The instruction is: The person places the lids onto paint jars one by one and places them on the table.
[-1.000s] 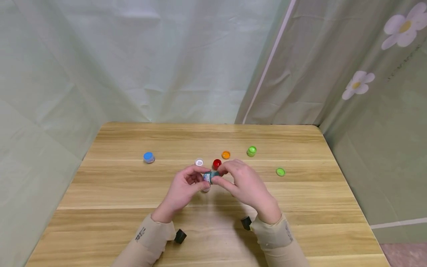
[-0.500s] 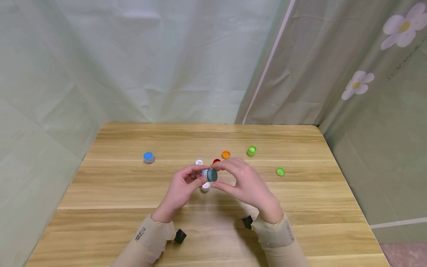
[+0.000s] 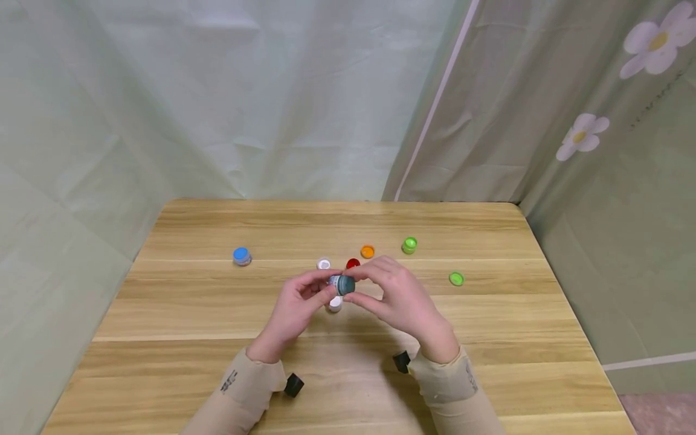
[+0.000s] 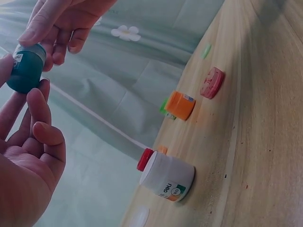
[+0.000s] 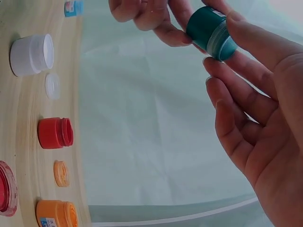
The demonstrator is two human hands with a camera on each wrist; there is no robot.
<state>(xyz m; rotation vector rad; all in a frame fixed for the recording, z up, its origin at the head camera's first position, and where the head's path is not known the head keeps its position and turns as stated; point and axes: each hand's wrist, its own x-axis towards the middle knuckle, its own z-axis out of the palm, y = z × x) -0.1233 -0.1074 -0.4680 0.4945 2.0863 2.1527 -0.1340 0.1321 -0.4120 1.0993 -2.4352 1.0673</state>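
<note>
Over the middle of the table, the left hand (image 3: pixel 296 305) holds a small dark teal paint jar (image 3: pixel 344 284) on its side, tipped toward the right. The right hand (image 3: pixel 399 296) pinches the jar's lid between thumb and fingers. That ridged lid (image 5: pixel 221 43) sits on the jar in the right wrist view, and the jar's label (image 4: pixel 18 61) shows in the left wrist view. Just below the hands stands an uncapped white jar (image 3: pixel 335 304). A red jar (image 3: pixel 353 264) is partly hidden behind the right fingers.
Farther back lie a white lid (image 3: pixel 323 264), an orange lid (image 3: pixel 367 251) and an open green jar (image 3: pixel 410 245). A green lid (image 3: pixel 457 278) is to the right, a blue-capped jar (image 3: pixel 241 256) to the left. An orange jar (image 5: pixel 56 213) and red lid (image 5: pixel 6 189) show in the right wrist view.
The teal jar has turned so its lid faces the viewer more, and the white jar below has come into view. Over the last half second, little has moved.
</note>
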